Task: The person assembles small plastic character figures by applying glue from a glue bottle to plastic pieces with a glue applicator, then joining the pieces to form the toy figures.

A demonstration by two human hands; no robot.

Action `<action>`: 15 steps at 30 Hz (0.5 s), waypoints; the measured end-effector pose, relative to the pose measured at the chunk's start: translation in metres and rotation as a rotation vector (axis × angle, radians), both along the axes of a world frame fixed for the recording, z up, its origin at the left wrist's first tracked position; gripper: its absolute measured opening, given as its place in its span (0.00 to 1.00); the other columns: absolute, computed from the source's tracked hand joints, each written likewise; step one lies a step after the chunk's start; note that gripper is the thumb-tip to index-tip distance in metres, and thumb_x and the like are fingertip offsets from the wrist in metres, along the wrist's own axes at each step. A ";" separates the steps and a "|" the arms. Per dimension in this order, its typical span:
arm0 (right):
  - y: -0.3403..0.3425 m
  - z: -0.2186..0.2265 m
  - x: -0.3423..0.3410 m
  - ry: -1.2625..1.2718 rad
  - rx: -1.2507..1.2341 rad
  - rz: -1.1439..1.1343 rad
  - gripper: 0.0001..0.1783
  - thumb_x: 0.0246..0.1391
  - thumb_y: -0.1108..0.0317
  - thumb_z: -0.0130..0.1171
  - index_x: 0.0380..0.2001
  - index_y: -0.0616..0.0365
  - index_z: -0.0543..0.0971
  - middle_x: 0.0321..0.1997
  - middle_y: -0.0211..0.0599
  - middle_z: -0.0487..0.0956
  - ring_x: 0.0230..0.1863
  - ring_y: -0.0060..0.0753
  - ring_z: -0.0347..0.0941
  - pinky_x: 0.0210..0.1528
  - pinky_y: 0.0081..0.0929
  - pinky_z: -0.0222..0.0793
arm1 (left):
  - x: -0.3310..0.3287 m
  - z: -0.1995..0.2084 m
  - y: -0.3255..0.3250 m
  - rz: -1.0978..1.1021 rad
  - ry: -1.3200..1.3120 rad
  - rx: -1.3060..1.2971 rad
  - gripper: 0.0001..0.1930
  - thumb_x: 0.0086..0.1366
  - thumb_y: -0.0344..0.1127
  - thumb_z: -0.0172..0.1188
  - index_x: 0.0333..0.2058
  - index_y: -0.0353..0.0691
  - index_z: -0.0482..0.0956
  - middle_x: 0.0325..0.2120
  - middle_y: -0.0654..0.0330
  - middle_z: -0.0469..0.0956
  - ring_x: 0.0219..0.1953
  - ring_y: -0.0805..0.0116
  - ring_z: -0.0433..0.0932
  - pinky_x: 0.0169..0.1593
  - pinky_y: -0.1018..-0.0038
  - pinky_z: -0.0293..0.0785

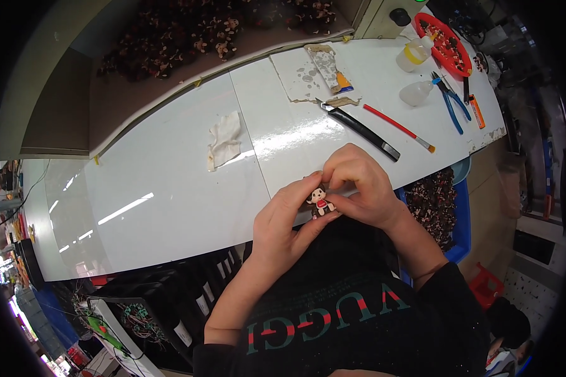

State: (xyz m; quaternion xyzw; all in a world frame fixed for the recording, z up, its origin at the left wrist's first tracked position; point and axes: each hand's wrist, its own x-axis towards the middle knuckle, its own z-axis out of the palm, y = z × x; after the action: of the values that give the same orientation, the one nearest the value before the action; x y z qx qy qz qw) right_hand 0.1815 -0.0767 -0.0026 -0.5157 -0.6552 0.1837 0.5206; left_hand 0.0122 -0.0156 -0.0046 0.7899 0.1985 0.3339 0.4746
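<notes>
Between both hands, close to my body at the table's front edge, is a small figurine [320,202] with a pale face, dark brown head and red on its front. My left hand [288,215] closes round it from the left, thumb below and fingers above. From the right, the fingers of my right hand [361,187] are bent and pinch at its side and top. Part of the figurine is hidden behind the fingers. Beyond my hands lie a black utility knife [361,131] and a red brush [399,129].
A crumpled cloth [224,140] lies on the white table [170,188]. At right are squeeze bottles [416,93], blue-handled pliers [451,107] and a red tray [443,43]. A worn board [314,74] is at the back, below a shelf [258,51] of figurines. A blue bin [462,220] stands right.
</notes>
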 end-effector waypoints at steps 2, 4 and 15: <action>-0.002 0.000 0.002 0.005 -0.003 0.003 0.23 0.33 0.85 0.64 0.31 0.54 0.66 0.32 0.36 0.74 0.33 0.36 0.70 0.35 0.28 0.67 | 0.003 0.000 -0.002 0.004 -0.008 0.013 0.28 0.50 0.26 0.69 0.52 0.36 0.71 0.44 0.51 0.76 0.41 0.61 0.79 0.43 0.73 0.77; -0.003 0.000 0.005 0.018 -0.010 0.002 0.22 0.33 0.84 0.64 0.30 0.54 0.66 0.32 0.36 0.74 0.33 0.36 0.70 0.35 0.28 0.68 | 0.006 0.001 -0.003 0.009 -0.015 0.029 0.28 0.50 0.26 0.69 0.51 0.36 0.71 0.43 0.50 0.76 0.41 0.61 0.79 0.43 0.72 0.77; -0.028 0.031 0.044 -0.123 0.004 -0.094 0.22 0.36 0.83 0.66 0.36 0.56 0.69 0.35 0.37 0.73 0.36 0.37 0.70 0.39 0.27 0.68 | 0.013 0.010 -0.014 0.048 0.011 -0.384 0.24 0.53 0.24 0.65 0.50 0.32 0.71 0.42 0.51 0.77 0.44 0.64 0.78 0.48 0.70 0.75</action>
State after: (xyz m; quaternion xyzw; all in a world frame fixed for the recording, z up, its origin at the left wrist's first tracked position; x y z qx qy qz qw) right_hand 0.2255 -0.1047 0.0280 -0.5552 -0.6612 0.1258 0.4886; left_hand 0.0252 -0.0298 0.0058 0.6816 0.2797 0.2968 0.6076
